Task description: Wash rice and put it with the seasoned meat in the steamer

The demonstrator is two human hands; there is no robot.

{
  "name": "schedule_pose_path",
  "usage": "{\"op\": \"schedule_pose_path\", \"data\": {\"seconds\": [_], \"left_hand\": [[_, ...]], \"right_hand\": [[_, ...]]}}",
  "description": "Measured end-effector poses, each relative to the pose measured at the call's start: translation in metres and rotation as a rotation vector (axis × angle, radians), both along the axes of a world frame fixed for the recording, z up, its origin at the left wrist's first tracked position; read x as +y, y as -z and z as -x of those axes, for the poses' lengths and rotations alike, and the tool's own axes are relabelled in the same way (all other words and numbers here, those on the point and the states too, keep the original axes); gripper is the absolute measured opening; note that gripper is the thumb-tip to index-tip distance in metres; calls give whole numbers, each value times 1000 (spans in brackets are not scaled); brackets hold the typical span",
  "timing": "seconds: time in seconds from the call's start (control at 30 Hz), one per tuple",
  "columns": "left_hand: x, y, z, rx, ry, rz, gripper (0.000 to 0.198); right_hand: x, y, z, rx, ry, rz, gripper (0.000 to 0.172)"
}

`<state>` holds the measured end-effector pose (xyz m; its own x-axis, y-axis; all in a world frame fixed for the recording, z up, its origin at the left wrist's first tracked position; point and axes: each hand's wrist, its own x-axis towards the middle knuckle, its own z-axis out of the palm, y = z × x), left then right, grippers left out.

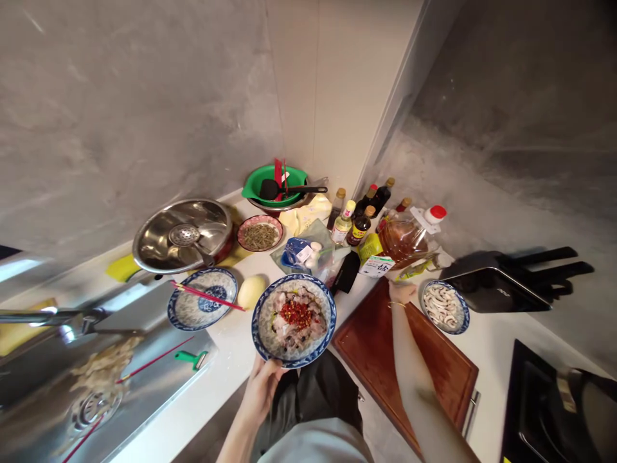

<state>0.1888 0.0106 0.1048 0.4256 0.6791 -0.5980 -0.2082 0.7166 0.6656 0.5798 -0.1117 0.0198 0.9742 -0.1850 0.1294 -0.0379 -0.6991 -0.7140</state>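
Observation:
My left hand point(266, 379) grips the near rim of a blue-and-white bowl point(263, 337), its thumb on the edge. Pale raw meat topped with chopped red chili point(295, 315) lies in the bowl, with dark sauce around it. Across a brown wooden cutting board point(366, 341) stretches my right arm. My right hand point(402, 292) is beyond the board's far edge, close to a white-and-green seasoning packet point(376, 265) and a yellow-green packet point(413, 269). Its fingers are blurred, so whether they hold anything is unclear.
Bottles point(359, 228) and a large oil jug point(409, 235) stand in the corner. Sliced mushrooms point(443, 305) fill a bowl at right, beside a black pan point(496, 283). Leftward are a plate with red chopsticks point(212, 296), a steel basin point(159, 238) and the sink point(159, 379) with peelings.

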Motion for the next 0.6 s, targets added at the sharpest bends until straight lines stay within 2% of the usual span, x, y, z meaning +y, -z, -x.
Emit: {"op": "schedule_pose_path", "data": {"seconds": [0.1,0.2,0.3,0.37,0.47,0.53,0.6], "left_hand": [[-5,2,-2,1,-2,0,67],[-8,2,-2,2,-18,-13,66],[-10,0,0,8,-54,-28,62],[-11,-2,3,-6,-63,-24,61],[-13,-4,7,-39,-60,-16,63],[-14,-5,9,-52,-69,-17,66],[-14,-5,11,-57,-89,-25,67]], "right_hand": [[26,14,32,4,44,53,82],[66,27,56,22,38,94,85],[105,34,54,63,77,132,93],[120,33,48,68,86,147,89],[120,28,46,31,74,144,65],[106,23,51,-7,55,120,48],[87,17,56,-37,5,73,38]]}}
